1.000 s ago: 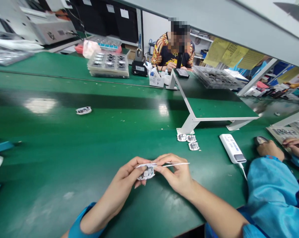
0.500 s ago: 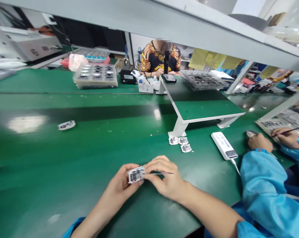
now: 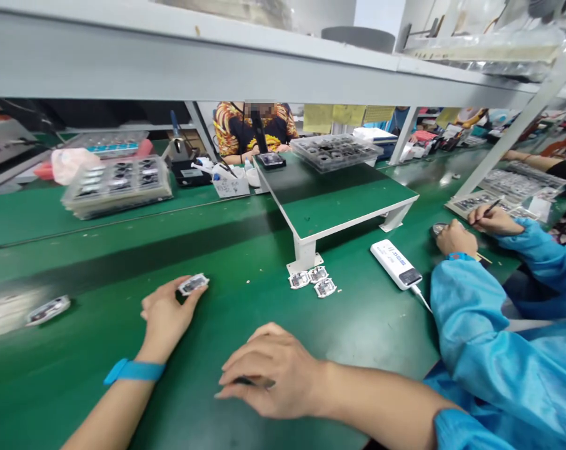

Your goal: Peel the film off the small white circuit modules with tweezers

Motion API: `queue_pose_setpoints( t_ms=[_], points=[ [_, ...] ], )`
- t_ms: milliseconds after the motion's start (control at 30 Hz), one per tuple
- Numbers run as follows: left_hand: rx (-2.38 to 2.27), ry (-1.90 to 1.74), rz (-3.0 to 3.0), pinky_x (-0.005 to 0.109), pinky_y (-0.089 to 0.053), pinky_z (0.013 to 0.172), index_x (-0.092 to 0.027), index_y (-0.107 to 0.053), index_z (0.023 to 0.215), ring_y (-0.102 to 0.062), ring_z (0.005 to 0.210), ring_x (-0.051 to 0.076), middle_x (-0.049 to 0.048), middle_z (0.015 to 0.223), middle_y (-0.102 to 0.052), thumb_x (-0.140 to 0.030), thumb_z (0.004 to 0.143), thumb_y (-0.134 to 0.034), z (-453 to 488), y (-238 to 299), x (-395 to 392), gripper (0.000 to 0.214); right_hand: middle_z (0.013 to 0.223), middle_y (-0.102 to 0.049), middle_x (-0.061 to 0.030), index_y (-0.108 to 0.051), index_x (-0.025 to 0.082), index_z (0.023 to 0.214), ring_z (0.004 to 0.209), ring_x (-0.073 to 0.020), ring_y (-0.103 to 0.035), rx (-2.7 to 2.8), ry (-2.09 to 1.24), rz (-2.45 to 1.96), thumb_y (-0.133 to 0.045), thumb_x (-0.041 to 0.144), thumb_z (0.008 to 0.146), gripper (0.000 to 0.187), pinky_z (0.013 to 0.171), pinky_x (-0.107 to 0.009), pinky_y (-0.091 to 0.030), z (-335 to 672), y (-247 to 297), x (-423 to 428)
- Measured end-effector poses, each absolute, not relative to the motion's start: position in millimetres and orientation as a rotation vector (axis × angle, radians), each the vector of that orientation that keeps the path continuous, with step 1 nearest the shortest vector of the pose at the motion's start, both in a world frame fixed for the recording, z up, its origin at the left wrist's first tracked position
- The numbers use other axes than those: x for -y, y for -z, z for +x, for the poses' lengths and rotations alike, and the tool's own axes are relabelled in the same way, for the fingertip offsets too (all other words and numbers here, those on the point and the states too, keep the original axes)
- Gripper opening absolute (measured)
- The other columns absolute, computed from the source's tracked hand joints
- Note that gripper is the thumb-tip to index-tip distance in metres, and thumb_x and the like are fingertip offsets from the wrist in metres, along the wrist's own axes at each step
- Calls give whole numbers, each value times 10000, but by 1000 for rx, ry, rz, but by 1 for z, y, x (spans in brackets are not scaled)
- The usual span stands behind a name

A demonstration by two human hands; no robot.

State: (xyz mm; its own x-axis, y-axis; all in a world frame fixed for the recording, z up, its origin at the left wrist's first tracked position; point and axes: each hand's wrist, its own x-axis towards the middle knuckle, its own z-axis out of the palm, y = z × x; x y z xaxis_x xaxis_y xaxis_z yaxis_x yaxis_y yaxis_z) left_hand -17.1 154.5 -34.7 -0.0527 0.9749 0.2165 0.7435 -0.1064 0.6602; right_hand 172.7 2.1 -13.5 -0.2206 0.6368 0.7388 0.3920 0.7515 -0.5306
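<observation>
The left hand (image 3: 167, 315) pinches a white-framed circuit module (image 3: 193, 284) by its edges between thumb and fingers, out over the tabletop (image 3: 381, 337); from here I can't tell whether it touches the surface. The right hand (image 3: 273, 372) sits nearer the person, fingers curled closed around a thin dark tool (image 3: 247, 380), apparently tweezers. A moment ago both hands met at the module; now they've parted and the left has carried it away, so the tool work on it seems paused. Another module (image 3: 48, 310) lies off to the left; three modules (image 3: 312, 281) cluster by the foot of the raised stand (image 3: 306, 253), with a white handheld device (image 3: 396, 265) farther right.
</observation>
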Motion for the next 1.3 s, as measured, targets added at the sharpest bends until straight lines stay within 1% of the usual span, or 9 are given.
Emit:
queue_pose_setpoints(
  t_ms=[100,233,367,600,700,800,967,1100,1300],
  points=[
    [-1866,-1050,1946,556,-178,1054,-88,-512,1156,-264,1322,384,140,1392,-397,-563,788,-450,5,31,-166,604,756,-718,31,-561,188,790,730,-53,-674,1826,-218,-804,-532,299,909,165,818,-218,-417,174,15,-5],
    [-1488,-867,2162,436,-307,1077,-169,-603,1105,-465,1175,239,86,1185,-590,-558,732,-577,64,39,-147,540,753,-720,35,-573,188,806,694,-52,-673,1730,-109,-762,-545,262,899,122,803,-220,-428,175,13,-9],
    [-1244,-732,2191,459,-287,1102,-251,-634,1121,-400,1247,256,55,1284,-541,-531,644,-694,116,55,-122,556,759,-721,23,-571,190,814,693,-81,-678,1676,-90,-720,-587,276,870,103,745,-233,-461,177,11,-10],
    [-1237,-845,1882,461,-225,1153,-193,-668,952,-354,1276,246,69,1271,-527,-412,626,-714,120,52,-114,395,832,-729,6,-582,191,848,772,-93,-685,1746,-140,-752,-572,302,894,121,776,-240,-476,181,4,-6],
    [-1230,-855,1623,359,-442,963,-176,-567,1019,-546,994,163,58,1054,-610,-471,630,-688,102,40,-101,504,815,-729,-5,-585,174,843,757,-92,-684,1704,-143,-693,-587,266,885,101,785,-250,-466,181,0,-6],
    [-1182,-814,1346,235,-488,684,-158,-454,1075,-565,691,92,16,826,-617,-513,568,-718,80,25,-80,673,777,-727,-8,-581,178,816,753,-109,-686,1657,-212,-672,-613,251,866,94,803,-275,-461,181,-5,-5],
    [-1100,-834,932,196,-489,680,-147,-516,1070,-600,789,101,52,968,-636,-450,650,-668,41,5,-47,540,811,-726,-27,-626,189,811,784,-147,-678,1484,-485,-859,-669,233,819,62,797,-309,-460,182,-6,-3],
    [-1060,-834,698,174,-439,581,-143,-539,1061,-558,684,67,26,891,-617,-326,650,-681,18,3,-29,472,850,-707,-56,-654,174,815,831,-179,-661,1323,-749,-985,-684,226,788,66,799,-324,-493,180,1,-4],
    [-1106,-803,797,145,-414,567,-153,-507,1075,-515,670,37,12,899,-586,-383,679,-694,4,-2,-9,494,866,-691,-56,-648,158,834,847,-170,-648,1202,-948,-984,-677,249,792,104,802,-312,-503,176,9,-6]
  ],
)
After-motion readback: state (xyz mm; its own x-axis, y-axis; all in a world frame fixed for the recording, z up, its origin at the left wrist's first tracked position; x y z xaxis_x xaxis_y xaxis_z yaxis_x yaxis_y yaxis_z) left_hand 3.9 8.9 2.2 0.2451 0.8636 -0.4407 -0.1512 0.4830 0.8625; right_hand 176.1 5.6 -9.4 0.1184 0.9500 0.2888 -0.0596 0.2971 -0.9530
